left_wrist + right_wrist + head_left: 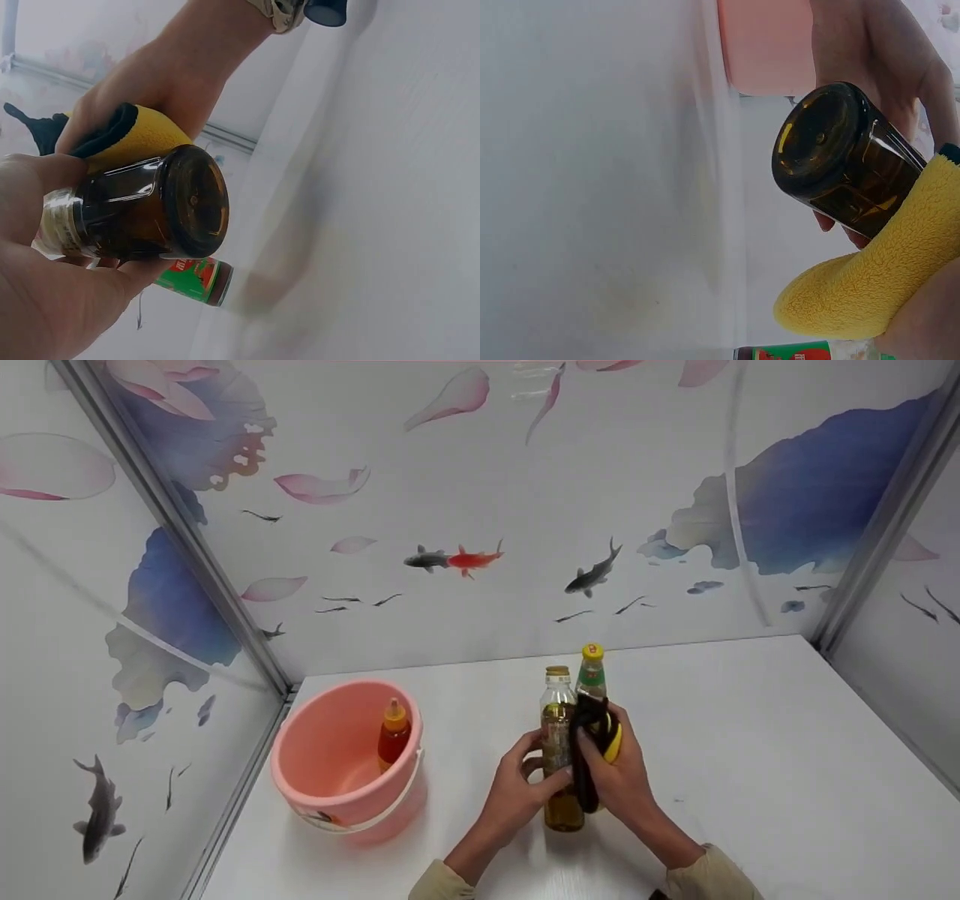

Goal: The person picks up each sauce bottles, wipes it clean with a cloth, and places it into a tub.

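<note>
My left hand grips a clear bottle of golden-brown oil with a gold cap, fingers and thumb around its side. The bottle is nearly upright, and its round base shows in both wrist views, clear of the table. My right hand holds a yellow and black cloth against the bottle's right side; the cloth's black face shows in the head view. Behind the cloth stands a second bottle with a yellow cap and green label, its lower part hidden in the head view.
On the left of the white table stands a pink bucket with a white handle. Inside it is a red-brown sauce bottle with a yellow nozzle cap. Printed wall panels enclose the table at the back and sides.
</note>
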Available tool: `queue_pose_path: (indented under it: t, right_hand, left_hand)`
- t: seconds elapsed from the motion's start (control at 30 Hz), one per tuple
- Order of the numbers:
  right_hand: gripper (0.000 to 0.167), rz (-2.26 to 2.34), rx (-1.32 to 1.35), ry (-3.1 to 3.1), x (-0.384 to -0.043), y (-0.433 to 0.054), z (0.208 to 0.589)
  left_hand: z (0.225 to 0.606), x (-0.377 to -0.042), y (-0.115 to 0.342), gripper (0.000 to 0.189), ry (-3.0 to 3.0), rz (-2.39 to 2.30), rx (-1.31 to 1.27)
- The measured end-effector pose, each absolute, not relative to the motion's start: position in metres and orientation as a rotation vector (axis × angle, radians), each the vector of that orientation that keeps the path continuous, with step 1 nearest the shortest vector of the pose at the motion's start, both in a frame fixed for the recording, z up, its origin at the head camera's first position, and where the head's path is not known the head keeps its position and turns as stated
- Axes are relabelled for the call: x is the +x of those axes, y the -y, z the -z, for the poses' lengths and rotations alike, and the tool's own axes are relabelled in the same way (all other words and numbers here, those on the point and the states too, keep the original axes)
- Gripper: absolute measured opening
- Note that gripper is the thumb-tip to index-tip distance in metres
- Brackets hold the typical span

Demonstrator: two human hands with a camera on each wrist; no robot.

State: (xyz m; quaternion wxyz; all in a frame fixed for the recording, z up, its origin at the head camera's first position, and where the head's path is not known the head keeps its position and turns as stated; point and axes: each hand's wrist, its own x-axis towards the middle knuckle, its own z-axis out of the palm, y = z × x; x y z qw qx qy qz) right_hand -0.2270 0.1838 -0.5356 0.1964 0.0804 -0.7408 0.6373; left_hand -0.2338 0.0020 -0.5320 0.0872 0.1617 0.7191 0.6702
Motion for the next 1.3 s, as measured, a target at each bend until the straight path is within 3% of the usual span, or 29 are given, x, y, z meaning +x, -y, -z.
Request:
queue_pose_path:
  t: [0.83,1.3]
  right_hand:
    - [0.045,-1.832,0.364,2.102,-0.224,-0.174,0.55]
    - [0.048,-1.806,0.333,2.171,-0.227,-0.179,0.555]
  left_hand:
    - [0.506,-0.242,0.014,0.067,-2.247,-2.267,0.525]
    - [0.472,-0.238,0.053,0.073,-2.598,-2.268,0.613]
